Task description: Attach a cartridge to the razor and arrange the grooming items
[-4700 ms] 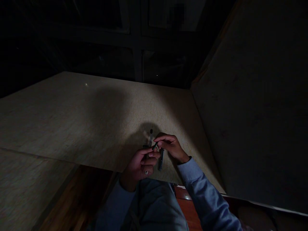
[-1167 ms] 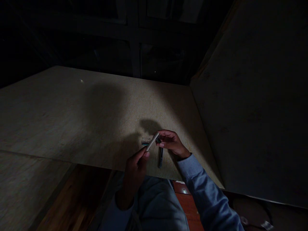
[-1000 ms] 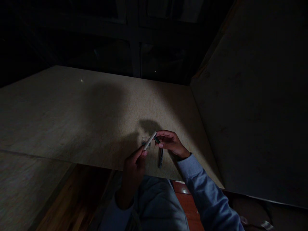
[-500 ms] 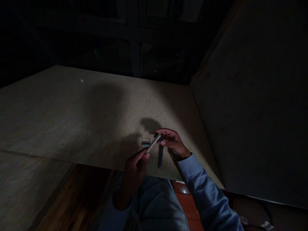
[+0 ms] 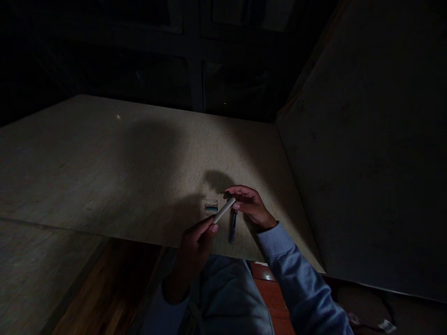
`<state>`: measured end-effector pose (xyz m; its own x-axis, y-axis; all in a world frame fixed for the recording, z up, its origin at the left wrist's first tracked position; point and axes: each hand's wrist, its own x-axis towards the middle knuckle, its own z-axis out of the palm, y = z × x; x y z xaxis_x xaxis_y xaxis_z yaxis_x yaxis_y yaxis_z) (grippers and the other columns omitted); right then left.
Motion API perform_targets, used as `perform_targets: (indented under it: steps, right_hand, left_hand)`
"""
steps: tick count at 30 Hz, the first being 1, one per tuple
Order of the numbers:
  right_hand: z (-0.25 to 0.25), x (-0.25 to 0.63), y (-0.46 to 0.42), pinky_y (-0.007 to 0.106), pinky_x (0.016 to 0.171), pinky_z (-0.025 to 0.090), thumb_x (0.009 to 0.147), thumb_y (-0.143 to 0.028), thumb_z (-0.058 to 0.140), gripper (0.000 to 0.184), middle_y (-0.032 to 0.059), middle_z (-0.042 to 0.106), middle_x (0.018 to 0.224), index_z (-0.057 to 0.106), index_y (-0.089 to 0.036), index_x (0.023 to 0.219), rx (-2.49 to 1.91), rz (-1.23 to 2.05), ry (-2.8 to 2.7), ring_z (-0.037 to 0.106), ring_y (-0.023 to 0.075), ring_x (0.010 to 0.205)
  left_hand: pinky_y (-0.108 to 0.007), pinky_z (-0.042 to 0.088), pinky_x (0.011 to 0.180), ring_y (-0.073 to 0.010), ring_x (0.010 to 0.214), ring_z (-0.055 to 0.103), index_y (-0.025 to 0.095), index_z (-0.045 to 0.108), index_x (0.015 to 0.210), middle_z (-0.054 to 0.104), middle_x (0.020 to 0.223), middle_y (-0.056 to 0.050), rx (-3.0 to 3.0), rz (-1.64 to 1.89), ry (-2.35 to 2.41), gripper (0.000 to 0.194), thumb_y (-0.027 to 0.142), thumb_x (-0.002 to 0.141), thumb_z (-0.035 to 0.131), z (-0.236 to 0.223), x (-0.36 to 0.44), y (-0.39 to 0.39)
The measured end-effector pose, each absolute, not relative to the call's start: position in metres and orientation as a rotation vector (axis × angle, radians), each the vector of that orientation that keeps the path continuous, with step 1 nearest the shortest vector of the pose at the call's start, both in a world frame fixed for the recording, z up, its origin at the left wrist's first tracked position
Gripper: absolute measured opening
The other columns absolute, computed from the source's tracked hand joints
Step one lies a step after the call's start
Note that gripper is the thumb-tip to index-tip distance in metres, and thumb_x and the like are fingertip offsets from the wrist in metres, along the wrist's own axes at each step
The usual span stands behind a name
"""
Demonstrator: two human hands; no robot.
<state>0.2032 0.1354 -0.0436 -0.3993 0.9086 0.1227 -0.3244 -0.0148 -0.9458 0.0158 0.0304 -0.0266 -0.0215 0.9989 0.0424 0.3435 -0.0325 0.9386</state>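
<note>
My left hand pinches the lower end of a slim white stick with a rounded tip, slanting up to the right. The stick's upper end meets my right hand, whose fingers and thumb close round a small dark piece. Its kind is hard to make out in the dim light, and my fingers cover part of it. Below my right hand, a dark pen-like object lies on the table. Just left of the stick's upper part rests a small clear case with a teal strip in it.
The pale stone-patterned table has its near edge right at my lap. A dark upright panel borders it on the right, and a dark framed window or cabinet stands behind. Shadows fall across the tabletop.
The white stick has tipped slightly lower, its upper end shifting a little right and down against the dark piece. Both hands stay almost in place.
</note>
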Motion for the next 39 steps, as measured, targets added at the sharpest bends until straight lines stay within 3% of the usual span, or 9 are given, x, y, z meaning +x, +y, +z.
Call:
perform_targets:
  steps: [6,10,13,18,22,31,39]
  right_hand:
    - [-0.043,0.204,0.134,0.03,0.076,0.056,0.066,-0.034,0.09,0.039,0.0031,0.075,0.094,0.078,-0.025,0.103,-0.673,1.635,-1.249,0.067,0.0182,0.086]
    - [-0.043,0.203,0.135,0.028,0.073,0.055,0.067,-0.033,0.089,0.039,0.0041,0.075,0.099,0.077,-0.024,0.103,-0.674,1.636,-1.224,0.067,0.0187,0.088]
    - [-0.041,0.204,0.136,0.029,0.072,0.055,0.068,-0.033,0.087,0.038,0.0034,0.074,0.099,0.075,-0.025,0.103,-0.658,1.646,-1.203,0.066,0.0166,0.079]
    - [-0.04,0.206,0.136,0.033,0.073,0.055,0.069,-0.035,0.084,0.039,0.0042,0.073,0.101,0.072,-0.024,0.104,-0.693,1.612,-1.193,0.064,0.0161,0.071]
    - [-0.039,0.209,0.136,0.033,0.072,0.053,0.069,-0.036,0.084,0.04,0.0044,0.072,0.101,0.07,-0.024,0.104,-0.712,1.583,-1.163,0.063,0.0162,0.071]
    - [-0.047,0.217,0.135,0.033,0.071,0.052,0.068,-0.04,0.084,0.04,0.004,0.07,0.099,0.07,-0.024,0.102,-0.792,1.458,-1.104,0.06,0.0161,0.069]
    - [-0.06,0.218,0.118,0.03,0.075,0.052,0.073,-0.036,0.086,0.035,0.001,0.067,0.094,0.07,-0.026,0.103,-0.997,1.251,-1.142,0.06,0.0165,0.078]
  left_hand:
    - [-0.028,0.055,0.079,-0.0204,0.082,0.07,0.016,0.078,0.104,0.077,0.089,-0.007,1.426,1.102,1.459,0.044,0.049,0.093,0.052,-0.022,0.014,0.029]
    - [-0.025,0.051,0.062,-0.0167,0.066,0.061,0.015,0.076,0.106,0.067,0.071,-0.003,1.288,1.152,1.585,0.053,0.06,0.092,0.051,-0.03,0.006,0.032]
    - [-0.023,0.048,0.058,-0.0154,0.064,0.059,0.015,0.074,0.109,0.063,0.069,-0.002,1.208,1.204,1.658,0.059,0.065,0.09,0.051,-0.043,-0.003,0.036]
    - [-0.024,0.049,0.058,-0.0152,0.062,0.058,0.014,0.072,0.112,0.06,0.065,0.0,1.198,1.241,1.663,0.064,0.068,0.092,0.046,-0.055,-0.009,0.04]
    - [-0.026,0.051,0.06,-0.0172,0.062,0.062,0.015,0.072,0.105,0.065,0.067,-0.001,1.285,1.199,1.772,0.057,0.064,0.091,0.048,-0.054,-0.013,0.04]
    - [-0.037,0.054,0.082,-0.0266,0.088,0.07,0.015,0.076,0.104,0.078,0.096,-0.013,1.576,1.18,2.015,0.049,0.051,0.096,0.043,-0.076,-0.03,0.045]
    - [-0.039,0.047,0.084,-0.0273,0.088,0.064,0.016,0.076,0.105,0.073,0.089,-0.013,1.79,1.299,2.072,0.044,0.043,0.1,0.042,-0.084,-0.038,0.054]
